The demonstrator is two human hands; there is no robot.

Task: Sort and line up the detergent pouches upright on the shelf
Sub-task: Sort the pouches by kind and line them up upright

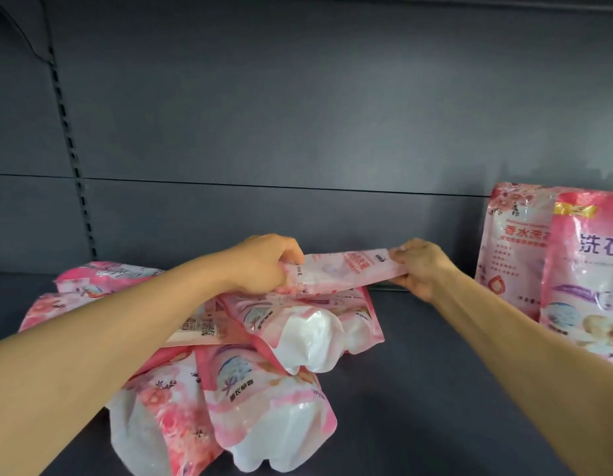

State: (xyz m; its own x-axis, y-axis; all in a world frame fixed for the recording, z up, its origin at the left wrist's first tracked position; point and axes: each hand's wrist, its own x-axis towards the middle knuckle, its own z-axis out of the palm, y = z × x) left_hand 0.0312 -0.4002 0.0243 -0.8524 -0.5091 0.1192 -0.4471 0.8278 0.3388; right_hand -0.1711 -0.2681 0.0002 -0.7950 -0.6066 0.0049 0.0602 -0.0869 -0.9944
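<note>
A pink and white detergent pouch (346, 273) is held flat, just above a loose pile of several pouches (264, 383) lying on the dark shelf (418, 389). My left hand (264, 262) grips the pouch's left end. Pinching its right end is my right hand (422, 267). Two pouches stand upright at the right: a floral one (514, 249) at the back and, in front of it and partly covering it, another (583, 269) cut off by the frame edge.
The shelf's grey back panel (298, 132) rises behind everything. A slotted upright rail (71, 149) runs down the left side. Bare shelf surface lies between the pile and the standing pouches.
</note>
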